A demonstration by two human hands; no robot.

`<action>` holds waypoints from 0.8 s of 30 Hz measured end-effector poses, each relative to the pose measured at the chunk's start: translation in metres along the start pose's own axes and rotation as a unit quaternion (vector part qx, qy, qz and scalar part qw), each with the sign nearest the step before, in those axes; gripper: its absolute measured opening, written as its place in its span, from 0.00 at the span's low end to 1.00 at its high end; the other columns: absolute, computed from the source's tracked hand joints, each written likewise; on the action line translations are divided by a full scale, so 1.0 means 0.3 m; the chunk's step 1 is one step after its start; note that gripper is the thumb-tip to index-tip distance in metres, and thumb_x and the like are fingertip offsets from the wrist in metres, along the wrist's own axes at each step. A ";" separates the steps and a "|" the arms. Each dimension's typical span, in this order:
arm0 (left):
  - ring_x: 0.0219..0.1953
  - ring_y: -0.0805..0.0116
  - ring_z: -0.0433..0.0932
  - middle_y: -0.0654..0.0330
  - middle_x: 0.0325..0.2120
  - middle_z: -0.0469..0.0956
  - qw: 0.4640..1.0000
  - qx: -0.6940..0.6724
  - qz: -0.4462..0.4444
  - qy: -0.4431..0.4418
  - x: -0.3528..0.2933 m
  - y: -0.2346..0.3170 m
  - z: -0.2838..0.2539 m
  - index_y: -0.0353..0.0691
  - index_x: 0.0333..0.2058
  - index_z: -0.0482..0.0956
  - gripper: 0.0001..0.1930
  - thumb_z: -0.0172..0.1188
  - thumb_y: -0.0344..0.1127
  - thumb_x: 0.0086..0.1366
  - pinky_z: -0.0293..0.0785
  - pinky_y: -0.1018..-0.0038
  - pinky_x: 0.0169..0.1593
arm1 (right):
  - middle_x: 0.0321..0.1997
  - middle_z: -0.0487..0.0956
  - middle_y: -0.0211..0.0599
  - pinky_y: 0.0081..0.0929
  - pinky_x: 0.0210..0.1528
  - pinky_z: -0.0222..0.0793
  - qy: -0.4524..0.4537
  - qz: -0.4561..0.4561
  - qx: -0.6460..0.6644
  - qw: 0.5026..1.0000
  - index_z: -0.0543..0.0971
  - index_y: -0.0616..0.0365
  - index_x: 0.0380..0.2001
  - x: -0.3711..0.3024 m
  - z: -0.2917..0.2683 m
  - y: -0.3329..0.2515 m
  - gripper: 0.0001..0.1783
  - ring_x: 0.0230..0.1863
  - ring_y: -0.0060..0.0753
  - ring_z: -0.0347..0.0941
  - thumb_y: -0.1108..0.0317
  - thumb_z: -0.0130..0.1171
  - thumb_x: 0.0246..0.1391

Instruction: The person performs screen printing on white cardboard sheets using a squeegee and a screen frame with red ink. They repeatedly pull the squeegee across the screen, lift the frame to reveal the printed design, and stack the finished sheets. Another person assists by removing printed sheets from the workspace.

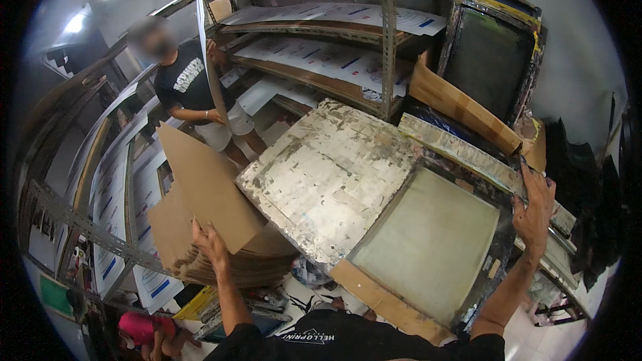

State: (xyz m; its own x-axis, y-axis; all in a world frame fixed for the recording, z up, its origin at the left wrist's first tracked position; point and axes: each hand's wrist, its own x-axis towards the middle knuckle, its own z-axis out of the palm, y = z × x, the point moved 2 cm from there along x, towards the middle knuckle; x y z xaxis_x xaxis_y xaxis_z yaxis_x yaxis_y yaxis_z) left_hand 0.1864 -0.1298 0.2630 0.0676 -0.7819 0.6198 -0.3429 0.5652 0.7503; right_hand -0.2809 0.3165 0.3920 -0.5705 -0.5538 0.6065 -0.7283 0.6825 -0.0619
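Note:
My left hand grips the lower edge of a brown cardboard sheet, which is tilted up over a stack of like sheets. To the right, my right hand is closed over a paint-stained bar along the far side of a screen-printing frame. Pale, see-through mesh fills this frame. Left of the mesh lies a square board, its whitish surface worn and blotched. What the right fingertips press on is partly hidden.
A person at the far left holds up a large sheet. Metal shelves at the back carry printed white sheets. Dark screen frames lean on the wall. A rack of prints stands at left; another person is low at lower left.

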 end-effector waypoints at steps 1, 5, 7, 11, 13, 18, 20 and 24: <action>0.42 0.60 0.78 0.49 0.42 0.78 1.000 -0.010 -0.016 0.003 -0.011 0.028 -0.008 0.26 0.50 0.72 0.15 0.48 0.26 0.66 0.71 0.68 0.49 | 0.52 0.73 0.50 0.52 0.67 0.48 0.008 -0.003 -0.008 1.000 0.68 0.57 0.62 0.000 -0.001 0.002 0.40 0.59 0.51 0.66 0.77 0.62 0.39; 0.44 0.62 0.77 0.50 0.43 0.78 0.998 -0.005 -0.038 0.046 -0.046 0.058 -0.034 0.26 0.53 0.71 0.17 0.48 0.24 0.66 0.71 0.68 0.49 | 0.55 0.73 0.52 0.49 0.68 0.46 -0.012 0.021 0.010 1.000 0.69 0.59 0.62 -0.001 -0.003 -0.009 0.40 0.60 0.53 0.64 0.78 0.61 0.39; 0.44 0.61 0.78 0.50 0.42 0.79 0.997 -0.042 -0.042 0.054 -0.046 0.063 -0.034 0.27 0.54 0.70 0.18 0.49 0.23 0.66 0.72 0.68 0.49 | 0.55 0.73 0.52 0.49 0.68 0.46 -0.036 0.025 0.033 0.999 0.69 0.59 0.61 0.008 -0.019 -0.017 0.39 0.60 0.53 0.64 0.78 0.61 0.39; 0.40 0.62 0.79 0.49 0.40 0.80 0.997 -0.024 -0.059 0.043 -0.082 0.205 0.000 0.28 0.56 0.69 0.20 0.49 0.22 0.65 0.74 0.70 0.45 | 0.55 0.73 0.50 0.54 0.69 0.46 -0.017 0.029 0.013 0.999 0.69 0.56 0.61 0.006 -0.010 -0.021 0.39 0.61 0.52 0.65 0.79 0.62 0.40; 0.37 0.64 0.80 0.48 0.39 0.81 0.998 -0.001 -0.036 0.050 -0.086 0.229 0.015 0.28 0.56 0.69 0.20 0.49 0.23 0.66 0.75 0.71 0.42 | 0.55 0.73 0.49 0.53 0.69 0.46 -0.016 0.035 0.020 0.999 0.69 0.56 0.61 0.006 -0.010 -0.028 0.39 0.61 0.52 0.64 0.79 0.62 0.40; 0.31 0.66 0.81 0.48 0.32 0.82 0.999 -0.011 -0.002 0.034 -0.097 0.294 0.061 0.28 0.57 0.69 0.20 0.49 0.24 0.67 0.75 0.71 0.35 | 0.55 0.74 0.53 0.46 0.68 0.48 0.002 0.050 0.002 0.999 0.69 0.55 0.62 -0.002 -0.011 -0.020 0.41 0.59 0.55 0.64 0.80 0.62 0.38; 0.30 0.63 0.82 0.45 0.33 0.82 1.000 0.006 -0.009 0.014 -0.126 0.298 0.080 0.28 0.57 0.70 0.21 0.49 0.23 0.65 0.75 0.70 0.35 | 0.53 0.74 0.53 0.46 0.67 0.49 -0.001 0.032 0.004 0.999 0.69 0.55 0.62 0.002 -0.016 -0.020 0.40 0.58 0.54 0.64 0.79 0.60 0.39; 0.30 0.55 0.83 0.38 0.35 0.80 0.992 0.091 0.081 -0.023 -0.177 0.262 0.119 0.27 0.56 0.71 0.22 0.50 0.20 0.62 0.75 0.69 0.34 | 0.51 0.74 0.52 0.44 0.65 0.51 -0.001 -0.006 0.009 1.000 0.69 0.55 0.62 0.008 -0.003 -0.012 0.39 0.55 0.53 0.65 0.77 0.58 0.41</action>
State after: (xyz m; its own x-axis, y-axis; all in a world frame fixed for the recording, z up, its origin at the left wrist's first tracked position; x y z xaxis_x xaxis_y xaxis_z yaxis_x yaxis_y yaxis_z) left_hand 0.1224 -0.0532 0.2810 -0.0427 -0.6981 0.7148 -0.5095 0.6306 0.5855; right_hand -0.2792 0.3131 0.3943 -0.5634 -0.5627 0.6049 -0.7413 0.6676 -0.0694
